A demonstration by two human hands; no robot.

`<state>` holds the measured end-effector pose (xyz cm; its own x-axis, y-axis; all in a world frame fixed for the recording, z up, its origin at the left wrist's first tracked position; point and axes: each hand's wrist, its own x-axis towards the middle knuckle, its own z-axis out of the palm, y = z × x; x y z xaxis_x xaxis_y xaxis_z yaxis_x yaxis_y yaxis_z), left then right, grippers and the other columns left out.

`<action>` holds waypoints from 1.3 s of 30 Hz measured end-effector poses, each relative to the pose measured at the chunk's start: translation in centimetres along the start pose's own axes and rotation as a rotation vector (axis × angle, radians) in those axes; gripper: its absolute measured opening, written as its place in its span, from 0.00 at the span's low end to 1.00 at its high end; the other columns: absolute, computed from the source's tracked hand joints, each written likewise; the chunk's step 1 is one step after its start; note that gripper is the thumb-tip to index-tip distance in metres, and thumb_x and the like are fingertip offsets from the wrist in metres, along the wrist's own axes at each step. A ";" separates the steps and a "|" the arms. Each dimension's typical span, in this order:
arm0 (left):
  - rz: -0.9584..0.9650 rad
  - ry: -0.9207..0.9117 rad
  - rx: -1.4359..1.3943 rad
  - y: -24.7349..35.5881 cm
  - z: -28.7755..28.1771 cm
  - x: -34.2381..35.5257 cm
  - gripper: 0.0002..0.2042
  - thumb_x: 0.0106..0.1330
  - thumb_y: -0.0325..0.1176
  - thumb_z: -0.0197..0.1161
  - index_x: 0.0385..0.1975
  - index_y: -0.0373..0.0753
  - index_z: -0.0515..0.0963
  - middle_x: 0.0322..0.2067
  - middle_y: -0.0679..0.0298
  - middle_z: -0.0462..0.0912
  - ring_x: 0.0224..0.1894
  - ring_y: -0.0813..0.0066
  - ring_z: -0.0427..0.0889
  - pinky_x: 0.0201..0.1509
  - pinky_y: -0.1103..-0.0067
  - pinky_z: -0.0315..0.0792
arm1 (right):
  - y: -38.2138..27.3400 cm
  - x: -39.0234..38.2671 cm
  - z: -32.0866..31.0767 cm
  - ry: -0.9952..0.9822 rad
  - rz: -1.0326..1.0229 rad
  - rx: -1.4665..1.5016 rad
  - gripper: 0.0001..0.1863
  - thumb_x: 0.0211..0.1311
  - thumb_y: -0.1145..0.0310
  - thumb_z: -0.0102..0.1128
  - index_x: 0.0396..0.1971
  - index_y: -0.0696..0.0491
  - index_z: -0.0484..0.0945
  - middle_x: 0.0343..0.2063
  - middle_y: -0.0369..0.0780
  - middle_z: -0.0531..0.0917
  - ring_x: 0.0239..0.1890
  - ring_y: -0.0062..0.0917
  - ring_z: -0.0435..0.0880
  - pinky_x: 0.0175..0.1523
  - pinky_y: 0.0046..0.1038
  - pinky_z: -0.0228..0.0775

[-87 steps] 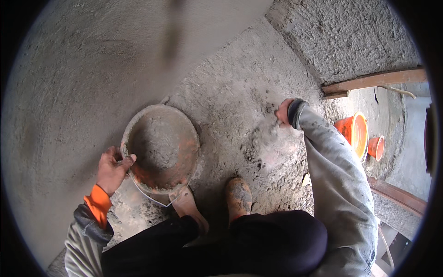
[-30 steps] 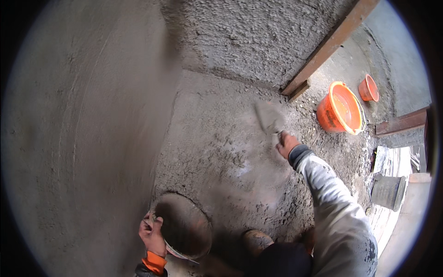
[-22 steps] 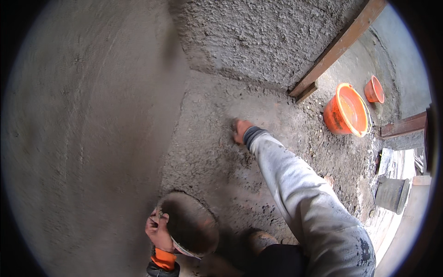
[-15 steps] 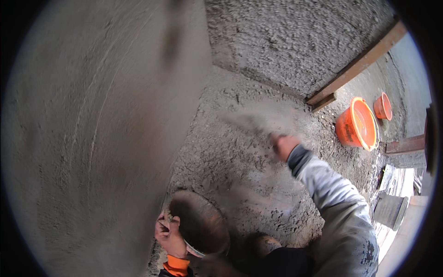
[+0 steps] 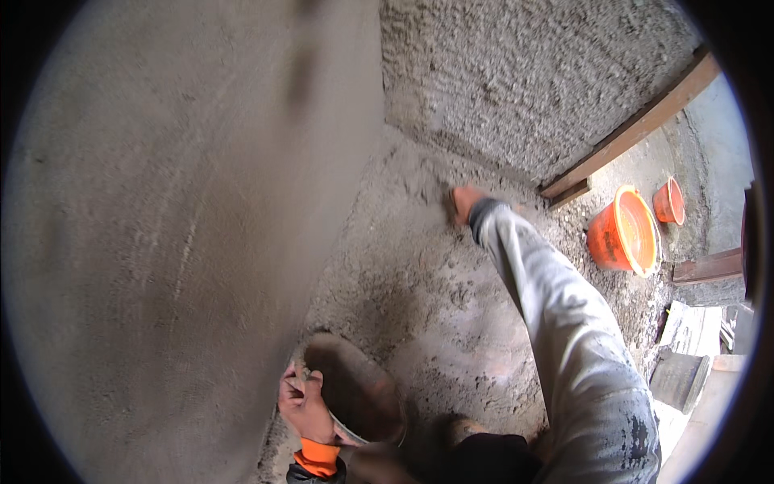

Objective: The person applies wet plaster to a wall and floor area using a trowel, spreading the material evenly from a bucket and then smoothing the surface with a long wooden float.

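The left hand [image 5: 308,413] is pinching the rim of the bucket [image 5: 379,387], which is sitting just right of it, probably feeling stiff, gritty and weighty; that rim is offering the best hold! The right hand's [image 5: 465,204] grip is staying unclear.

A grey sleeve [image 5: 564,315] at lower right has a dark cuff [image 5: 487,216] and black stains [image 5: 642,440]; an orange cuff [image 5: 317,456] shows lower left

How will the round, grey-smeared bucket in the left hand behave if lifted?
The bucket would probably tip, since the left hand grips only one edge. Likely fairly stiff: its rim shows no buckling. Weight uncertain; the inside looks too dark.
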<state>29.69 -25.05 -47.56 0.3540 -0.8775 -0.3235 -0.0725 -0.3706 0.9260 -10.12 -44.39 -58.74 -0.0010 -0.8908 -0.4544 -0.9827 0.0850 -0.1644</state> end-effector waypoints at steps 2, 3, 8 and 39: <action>0.023 -0.004 -0.056 0.0 -0.1 -0.2 0.11 0.54 0.20 0.57 0.38 0.31 0.73 0.30 0.67 0.76 0.33 0.83 0.71 0.41 0.86 0.65 | -1.0 -4.2 -0.3 -0.062 -0.048 -0.113 0.17 0.45 0.74 0.56 0.40 0.57 0.73 0.33 0.51 0.80 0.38 0.43 0.80 0.43 0.39 0.73; 0.023 0.016 -0.013 0.0 -0.1 -0.3 0.10 0.54 0.20 0.58 0.37 0.31 0.73 0.30 0.67 0.76 0.33 0.83 0.71 0.41 0.85 0.65 | -1.0 -5.8 -1.1 -0.126 -0.106 -0.163 0.18 0.47 0.74 0.54 0.43 0.56 0.72 0.32 0.51 0.80 0.37 0.42 0.81 0.41 0.39 0.73; 0.080 0.008 0.045 -0.2 0.1 -0.7 0.10 0.53 0.21 0.59 0.36 0.31 0.73 0.32 0.66 0.76 0.33 0.82 0.71 0.40 0.85 0.65 | 0.0 -3.6 -5.2 0.109 0.137 -0.217 0.20 0.49 0.77 0.50 0.45 0.53 0.69 0.32 0.50 0.81 0.34 0.40 0.81 0.37 0.37 0.75; 0.003 0.079 0.016 0.7 1.0 -0.3 0.07 0.53 0.19 0.58 0.31 0.31 0.73 0.35 0.65 0.76 0.32 0.84 0.69 0.39 0.87 0.63 | 7.8 -6.1 2.3 0.046 -0.025 -0.303 0.11 0.44 0.68 0.54 0.31 0.53 0.71 0.22 0.53 0.78 0.32 0.46 0.79 0.35 0.43 0.71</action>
<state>28.59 -25.31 -47.02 0.4262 -0.8520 -0.3041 -0.0882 -0.3736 0.9234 -17.34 -37.23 -59.27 0.0227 -0.9109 -0.4120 -0.9929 -0.0686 0.0970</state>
